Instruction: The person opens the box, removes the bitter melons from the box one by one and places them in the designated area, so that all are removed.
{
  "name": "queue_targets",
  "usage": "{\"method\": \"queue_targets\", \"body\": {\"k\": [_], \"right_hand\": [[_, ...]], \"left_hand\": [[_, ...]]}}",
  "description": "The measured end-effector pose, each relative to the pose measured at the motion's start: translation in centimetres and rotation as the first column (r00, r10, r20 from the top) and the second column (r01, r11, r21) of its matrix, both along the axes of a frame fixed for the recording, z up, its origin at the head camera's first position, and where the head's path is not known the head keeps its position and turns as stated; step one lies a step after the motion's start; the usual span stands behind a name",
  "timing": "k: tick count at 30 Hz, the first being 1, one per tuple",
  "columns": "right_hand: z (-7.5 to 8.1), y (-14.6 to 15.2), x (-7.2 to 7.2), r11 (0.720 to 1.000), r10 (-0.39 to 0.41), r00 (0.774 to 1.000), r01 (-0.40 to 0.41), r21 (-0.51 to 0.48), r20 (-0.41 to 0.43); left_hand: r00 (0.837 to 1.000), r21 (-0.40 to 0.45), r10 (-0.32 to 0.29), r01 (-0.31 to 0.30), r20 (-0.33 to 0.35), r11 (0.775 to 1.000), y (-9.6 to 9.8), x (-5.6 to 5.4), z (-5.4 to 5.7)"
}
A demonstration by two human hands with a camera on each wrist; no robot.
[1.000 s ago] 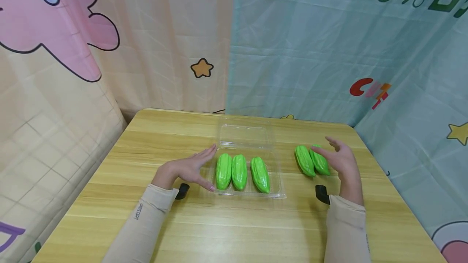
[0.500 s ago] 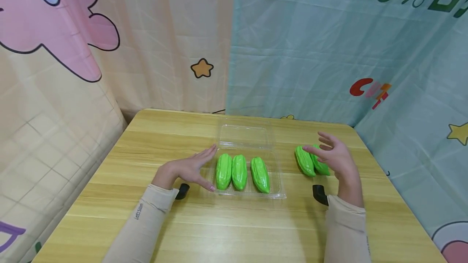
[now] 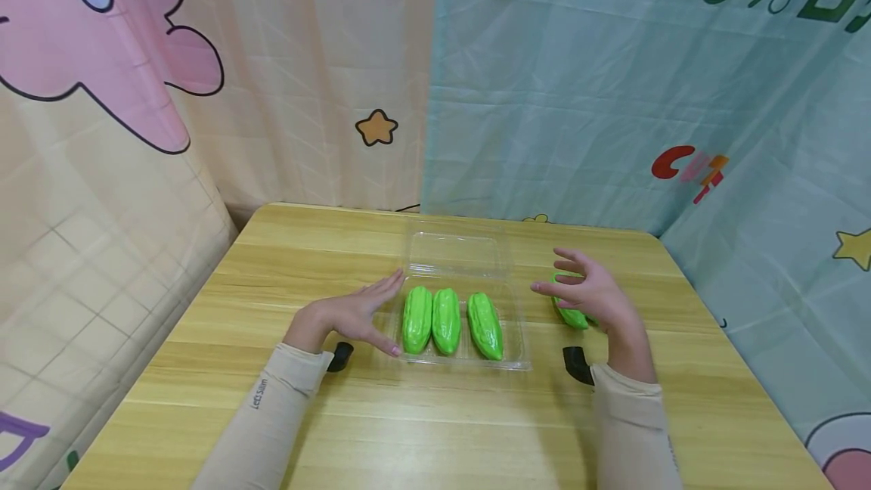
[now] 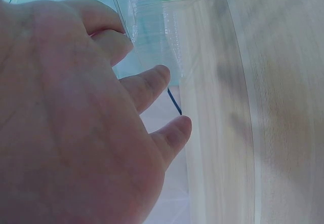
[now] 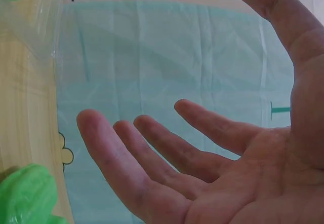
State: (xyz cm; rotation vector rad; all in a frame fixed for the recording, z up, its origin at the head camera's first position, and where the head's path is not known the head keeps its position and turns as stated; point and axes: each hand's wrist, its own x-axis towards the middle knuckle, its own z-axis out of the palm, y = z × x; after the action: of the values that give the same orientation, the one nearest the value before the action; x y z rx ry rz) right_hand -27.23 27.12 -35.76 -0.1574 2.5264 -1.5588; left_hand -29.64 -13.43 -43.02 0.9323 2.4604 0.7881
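Note:
A clear plastic clamshell box (image 3: 519,346) lies open on the table, its lid (image 3: 454,252) folded back. Inside are three shiny green bitter melons, left (image 3: 417,320), middle (image 3: 446,321) and right (image 3: 485,326), with a gap between the middle and right ones. My left hand (image 3: 354,316), fingers spread, is at the box's left edge; thumb and fingertips seem to touch it. My right hand (image 3: 592,293) is raised right of the box, fingers apart, holding nothing. Below and behind it lie two more bitter melons (image 3: 574,318), partly hidden. One melon (image 5: 28,196) shows in the right wrist view.
The wooden table (image 3: 435,429) carries the box and the melons. Printed curtains hang behind it, peach (image 3: 306,97) on the left and blue (image 3: 578,112) on the right. A black camera mount (image 3: 578,365) juts from the right sleeve, another (image 3: 340,356) from the left.
My right hand has moved left from beside the two loose bitter melons to in front of them, toward the box, and hides more of them. The left hand and the box have stayed put.

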Motion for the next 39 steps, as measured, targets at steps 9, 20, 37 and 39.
{"method": "queue_targets", "body": {"k": [9,20,37,39], "right_hand": [[-0.4,-1.8,-0.2,0.998,0.063,0.998,-0.063,-0.013,0.014],[-1.2,-3.9,-0.5,0.991,0.134,0.99,-0.133,-0.036,0.045],[-3.1,-6.3,-1.0,0.98,0.197,0.975,-0.197,-0.012,0.107],[-3.3,-6.5,-1.1,0.981,0.192,0.975,-0.192,-0.012,0.112]], "left_hand": [[1.0,-0.005,-0.003,0.003,-0.001,1.0,0.0,0.0,0.1],[1.0,0.001,-0.006,0.006,-0.009,1.0,-0.1,-0.1,0.0],[1.0,0.006,-0.008,0.008,-0.003,1.0,-0.1,0.0,0.1],[1.0,0.006,-0.007,0.007,-0.002,1.0,-0.1,0.0,0.1]]}}
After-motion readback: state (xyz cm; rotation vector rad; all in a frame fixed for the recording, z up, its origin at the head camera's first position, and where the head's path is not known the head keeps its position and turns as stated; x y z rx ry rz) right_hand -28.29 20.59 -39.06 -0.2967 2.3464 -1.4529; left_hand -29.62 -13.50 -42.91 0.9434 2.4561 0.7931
